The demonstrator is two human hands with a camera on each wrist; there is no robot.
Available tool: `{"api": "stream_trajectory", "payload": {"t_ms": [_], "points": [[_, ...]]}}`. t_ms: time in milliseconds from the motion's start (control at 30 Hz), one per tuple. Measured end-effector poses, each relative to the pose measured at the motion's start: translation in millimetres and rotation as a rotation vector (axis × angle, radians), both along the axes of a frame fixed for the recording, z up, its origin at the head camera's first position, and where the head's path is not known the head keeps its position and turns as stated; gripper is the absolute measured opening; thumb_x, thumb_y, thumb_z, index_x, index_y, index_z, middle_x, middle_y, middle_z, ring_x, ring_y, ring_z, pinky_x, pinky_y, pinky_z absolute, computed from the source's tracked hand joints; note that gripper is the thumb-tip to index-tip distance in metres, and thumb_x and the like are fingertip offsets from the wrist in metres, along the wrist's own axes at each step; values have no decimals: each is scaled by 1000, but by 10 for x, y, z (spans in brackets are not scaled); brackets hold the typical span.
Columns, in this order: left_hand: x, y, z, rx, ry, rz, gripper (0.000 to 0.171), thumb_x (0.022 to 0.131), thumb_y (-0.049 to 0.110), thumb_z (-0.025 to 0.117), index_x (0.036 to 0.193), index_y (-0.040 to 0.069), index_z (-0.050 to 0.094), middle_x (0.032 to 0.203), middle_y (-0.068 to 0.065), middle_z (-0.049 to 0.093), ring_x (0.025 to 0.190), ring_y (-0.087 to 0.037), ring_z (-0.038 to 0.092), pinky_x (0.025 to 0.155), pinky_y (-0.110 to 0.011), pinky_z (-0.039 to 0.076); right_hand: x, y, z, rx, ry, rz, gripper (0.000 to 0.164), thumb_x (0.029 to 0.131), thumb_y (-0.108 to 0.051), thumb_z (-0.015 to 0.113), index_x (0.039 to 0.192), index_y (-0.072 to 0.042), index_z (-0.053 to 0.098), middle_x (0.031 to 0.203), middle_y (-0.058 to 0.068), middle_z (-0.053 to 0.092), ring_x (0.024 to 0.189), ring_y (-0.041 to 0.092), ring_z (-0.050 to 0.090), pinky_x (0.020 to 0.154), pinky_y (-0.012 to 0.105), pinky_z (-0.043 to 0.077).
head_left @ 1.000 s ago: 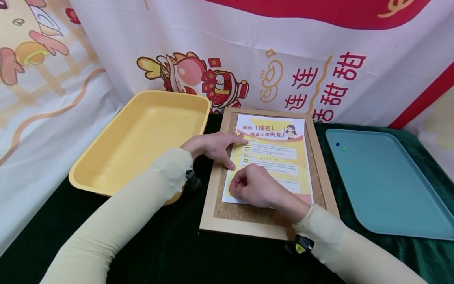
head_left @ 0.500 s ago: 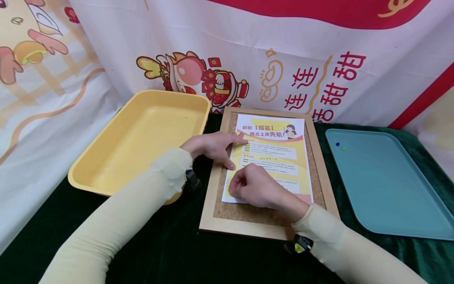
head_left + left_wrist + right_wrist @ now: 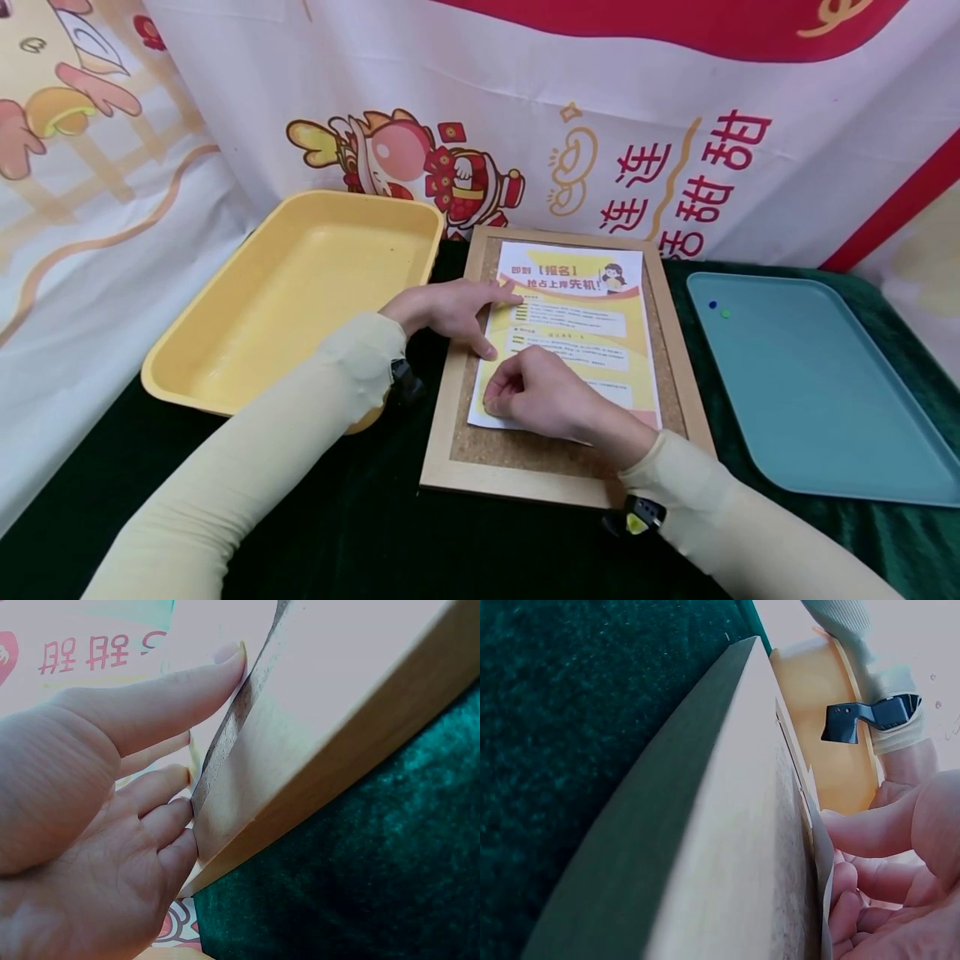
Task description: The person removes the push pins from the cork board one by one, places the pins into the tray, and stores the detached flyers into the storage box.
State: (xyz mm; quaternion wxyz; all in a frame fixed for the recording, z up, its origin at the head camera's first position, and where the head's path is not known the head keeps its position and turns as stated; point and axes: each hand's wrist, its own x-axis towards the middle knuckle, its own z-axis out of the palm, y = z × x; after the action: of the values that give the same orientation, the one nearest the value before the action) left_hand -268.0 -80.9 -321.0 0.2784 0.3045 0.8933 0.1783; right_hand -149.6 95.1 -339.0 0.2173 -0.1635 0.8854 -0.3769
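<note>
A yellow and white printed sheet (image 3: 573,321) lies on a wood-framed cork board (image 3: 517,482). My left hand (image 3: 459,310) rests spread over the sheet's left edge, thumb and index finger reaching onto the print. In the left wrist view its thumb (image 3: 176,701) is straight along the sheet beside the frame. Lower down, my right hand (image 3: 546,390) has its fingers curled, with thumb and fingertip pinched together at the sheet's lower left corner. I cannot tell what is between them. From the right wrist, the thumb (image 3: 874,829) points at the slightly lifted sheet edge.
Left of the board stands a deep yellow tray (image 3: 300,198), partly under the left forearm. To the right, a flat blue-green tray (image 3: 840,392) carries a small blue disc (image 3: 712,305) and a small green one (image 3: 725,314). A printed cloth (image 3: 420,50) hangs behind.
</note>
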Motion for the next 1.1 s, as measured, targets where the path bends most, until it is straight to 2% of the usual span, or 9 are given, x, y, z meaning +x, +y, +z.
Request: {"api": "stream_trajectory", "payload": {"t_ms": [200,533,767,1100], "points": [[4,0,0,-1,-2,6,91,92,27,86,167,26,36,180,-1,17,146,-23,36,130,-44,26,3,13,-8,-10,8,-9,14,95,-5,70,87,-12,78,80,-1,71,78,14,60,80,30,46],[-3,-12,-8,-1,13,-5,90,92,27,85,167,24,37,179,-4,22,147,-24,37,130,-46,26,7,27,-6,-25,9,-34,9,96,-9,74,88,-13,76,79,-1,68,77,13,59,81,30,46],[5,-20,-10,0,9,-1,91,91,27,86,167,24,36,179,-3,20,151,-23,34,131,-46,24,1,38,-10,-45,-10,-35,10,97,-9,74,88,-12,76,79,-1,68,77,13,59,81,30,46],[13,9,-4,-9,21,15,93,91,26,87,168,26,35,179,-4,22,152,-22,35,130,-45,26,1,69,9,-78,-45,-28,10,98,-9,73,89,-10,75,82,1,70,79,14,60,82,31,46]]}}
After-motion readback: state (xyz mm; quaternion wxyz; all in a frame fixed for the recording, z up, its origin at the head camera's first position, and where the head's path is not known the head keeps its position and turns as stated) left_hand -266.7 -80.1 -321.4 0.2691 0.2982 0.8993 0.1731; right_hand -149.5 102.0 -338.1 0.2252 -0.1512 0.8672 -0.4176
